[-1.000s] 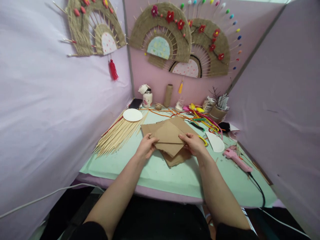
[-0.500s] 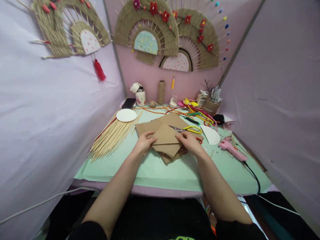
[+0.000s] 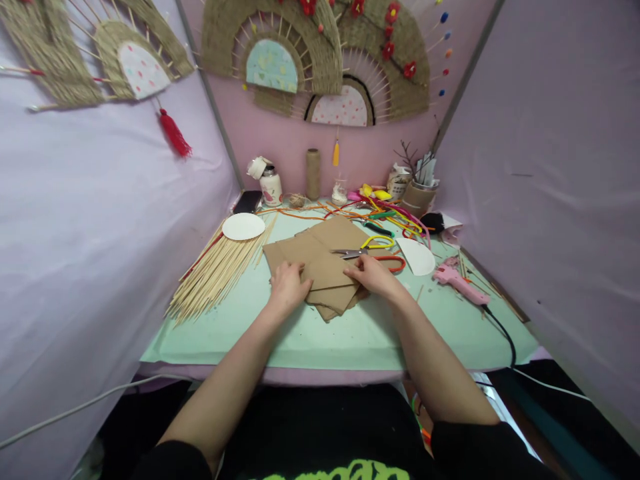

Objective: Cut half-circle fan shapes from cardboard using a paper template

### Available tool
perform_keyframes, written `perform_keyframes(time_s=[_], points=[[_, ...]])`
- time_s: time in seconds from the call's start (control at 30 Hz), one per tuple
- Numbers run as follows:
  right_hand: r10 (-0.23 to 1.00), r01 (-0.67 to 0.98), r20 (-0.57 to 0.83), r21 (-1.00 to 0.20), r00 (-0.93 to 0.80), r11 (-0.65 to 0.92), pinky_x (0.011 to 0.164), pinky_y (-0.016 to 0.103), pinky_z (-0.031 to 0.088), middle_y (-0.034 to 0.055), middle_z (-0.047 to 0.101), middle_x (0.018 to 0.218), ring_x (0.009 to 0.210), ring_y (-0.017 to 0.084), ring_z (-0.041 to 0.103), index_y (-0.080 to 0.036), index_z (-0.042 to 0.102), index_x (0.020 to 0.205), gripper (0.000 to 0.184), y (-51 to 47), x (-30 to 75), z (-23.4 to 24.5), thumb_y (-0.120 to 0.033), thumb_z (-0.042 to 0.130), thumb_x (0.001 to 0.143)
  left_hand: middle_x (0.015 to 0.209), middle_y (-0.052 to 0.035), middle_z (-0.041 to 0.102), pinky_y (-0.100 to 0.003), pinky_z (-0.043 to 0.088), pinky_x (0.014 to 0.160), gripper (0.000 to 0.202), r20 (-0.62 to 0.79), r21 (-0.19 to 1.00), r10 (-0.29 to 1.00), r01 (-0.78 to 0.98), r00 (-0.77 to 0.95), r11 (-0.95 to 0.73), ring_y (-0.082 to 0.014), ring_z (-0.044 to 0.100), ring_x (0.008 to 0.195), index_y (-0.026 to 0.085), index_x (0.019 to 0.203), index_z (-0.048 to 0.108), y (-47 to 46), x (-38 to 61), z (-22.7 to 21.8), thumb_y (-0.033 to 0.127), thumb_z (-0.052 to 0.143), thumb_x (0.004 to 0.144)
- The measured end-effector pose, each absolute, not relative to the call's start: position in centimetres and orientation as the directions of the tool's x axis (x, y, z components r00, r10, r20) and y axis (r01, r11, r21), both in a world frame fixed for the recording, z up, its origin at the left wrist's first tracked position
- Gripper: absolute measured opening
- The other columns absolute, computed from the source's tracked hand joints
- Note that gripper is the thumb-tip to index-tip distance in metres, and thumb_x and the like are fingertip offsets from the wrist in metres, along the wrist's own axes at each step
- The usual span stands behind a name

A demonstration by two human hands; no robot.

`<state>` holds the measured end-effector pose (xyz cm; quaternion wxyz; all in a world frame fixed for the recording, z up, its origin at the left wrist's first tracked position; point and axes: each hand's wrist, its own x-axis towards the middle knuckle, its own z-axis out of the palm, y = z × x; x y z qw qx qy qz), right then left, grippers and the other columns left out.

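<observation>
A stack of brown cardboard sheets [image 3: 320, 257] lies on the pale green mat [image 3: 320, 333]. My left hand [image 3: 289, 285] rests on the stack's left edge, fingers curled onto the top sheet. Over at the stack's right edge, my right hand [image 3: 369, 273] holds that same top sheet with bent fingers. Yellow-handled scissors [image 3: 367, 245] lie on the cardboard just beyond my right hand, and a red-handled pair [image 3: 393, 263] lies beside them.
A bundle of bamboo skewers [image 3: 215, 273] and a white paper disc [image 3: 243, 227] lie at left. A white half disc [image 3: 416, 257], a pink glue gun [image 3: 457, 283] with black cord, pipe cleaners [image 3: 395, 217], jars and a twine roll [image 3: 313, 173] crowd the back and right.
The top cardboard sheet has come down flat onto the stack with both hands still on it. The scissors beyond it have come into view. The camera has tilted down.
</observation>
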<state>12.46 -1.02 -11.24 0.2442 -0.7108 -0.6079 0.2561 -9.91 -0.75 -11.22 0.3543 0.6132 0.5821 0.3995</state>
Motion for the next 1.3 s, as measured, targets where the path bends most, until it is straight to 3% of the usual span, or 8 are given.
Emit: perform_keyframes(time_s=[0.13, 0.2, 0.3, 0.47, 0.57, 0.83, 1.07, 1.3], points=[[0.993, 0.824, -0.069, -0.554, 0.099, -0.121, 0.056, 0.026, 0.031, 0.0040, 0.063, 0.077, 0.069, 0.019, 0.056, -0.019, 0.053, 0.078, 0.029, -1.3, 12.1, -11.0, -0.046, 0.064, 0.079, 0.136, -0.0137, 0.051, -0.043, 0.031, 0.109, 0.034, 0.295, 0.499, 0.900, 0.751, 0.321, -0.432, -0.0262, 0.040, 0.129, 0.016, 0.117, 0.062, -2.7, -7.9, -11.1, 0.014, 0.053, 0.085], [0.995, 0.856, -0.063, -0.507, 0.078, -0.099, 0.058, 0.027, 0.033, 0.0051, 0.063, 0.079, 0.074, 0.020, 0.058, -0.019, 0.055, 0.081, 0.028, -1.6, 11.9, -10.7, -0.046, 0.062, 0.081, 0.133, -0.0145, 0.053, -0.039, 0.037, 0.105, 0.031, 0.241, 0.289, 0.845, 0.796, 0.478, -0.532, -0.0241, 0.047, 0.124, 0.014, 0.117, 0.062, -3.2, -6.9, -11.3, 0.017, 0.043, 0.092], [0.998, 0.894, -0.044, -0.443, 0.055, -0.069, 0.064, 0.028, 0.037, 0.0084, 0.064, 0.088, 0.081, 0.023, 0.060, -0.018, 0.059, 0.083, 0.027, -1.9, 12.1, -9.8, -0.045, 0.062, 0.082, 0.129, -0.0147, 0.056, -0.036, 0.042, 0.099, 0.032, 0.155, 0.160, 0.842, 0.828, 0.517, -0.538, -0.0240, 0.051, 0.120, 0.013, 0.119, 0.060, -3.5, -6.1, -11.7, 0.019, 0.039, 0.095], [0.988, 0.979, 0.152, -0.195, -0.025, 0.055, 0.080, 0.032, 0.042, 0.0152, 0.056, 0.121, 0.100, 0.026, 0.058, -0.016, 0.063, 0.109, 0.029, -0.2, 14.3, -7.7, -0.033, 0.056, 0.086, 0.131, -0.0149, 0.055, -0.035, 0.045, 0.095, 0.035, 0.120, 0.127, 0.847, 0.838, 0.518, -0.531, -0.0243, 0.050, 0.122, 0.014, 0.123, 0.056, -3.6, -6.0, -11.3, 0.012, 0.043, 0.091], [0.972, 0.967, 0.074, -0.107, -0.223, 0.231, 0.087, 0.033, 0.041, 0.0120, 0.060, 0.120, 0.111, 0.029, 0.052, -0.017, 0.060, 0.119, 0.041, 2.3, 15.3, -7.4, -0.024, 0.062, 0.078, 0.131, -0.0146, 0.055, -0.034, 0.046, 0.094, 0.035, 0.104, 0.109, 0.851, 0.845, 0.514, -0.524, -0.0246, 0.050, 0.122, 0.014, 0.122, 0.057, -3.7, -6.0, -11.1, 0.010, 0.041, 0.091], [0.957, 0.952, 0.003, -0.108, -0.289, 0.288, 0.092, 0.041, 0.037, 0.0066, 0.070, 0.095, 0.102, 0.028, 0.055, -0.021, 0.071, 0.087, 0.016, 6.7, 15.4, -8.8, -0.023, 0.064, 0.073, 0.138, -0.0173, 0.049, -0.037, 0.044, 0.098, 0.041, 0.079, 0.076, 0.850, 0.847, 0.521, -0.526, -0.0265, 0.043, 0.130, 0.010, 0.129, 0.051, -4.1, -5.8, -11.1, 0.007, 0.037, 0.091], [0.947, 0.941, 0.146, -0.141, -0.287, 0.307, 0.096, 0.039, 0.041, 0.0129, 0.065, 0.117, 0.110, 0.026, 0.056, -0.015, 0.066, 0.111, 0.030, 5.4, 13.9, -8.6, -0.021, 0.054, 0.084, 0.123, -0.0233, 0.058, -0.042, 0.040, 0.101, 0.032, 0.158, 0.003, 0.828, 0.838, 0.538, -0.545, -0.0286, 0.053, 0.118, 0.003, 0.116, 0.059, -4.5, -4.8, -11.0, 0.009, 0.043, 0.089], [0.807, 0.684, 0.150, -0.456, -0.571, 0.569, 0.105, 0.037, 0.043, 0.0067, 0.065, 0.125, 0.118, 0.022, 0.058, -0.021, 0.068, 0.116, 0.034, 1.2, 11.4, -10.7, -0.019, 0.049, 0.088, 0.140, -0.0316, 0.044, -0.044, 0.032, 0.108, 0.068, 0.121, 0.039, 0.903, 0.907, 0.413, -0.420, -0.0371, 0.041, 0.132, -0.007, 0.133, 0.045, -5.6, -2.8, -12.1, 0.044, 0.051, 0.090]])
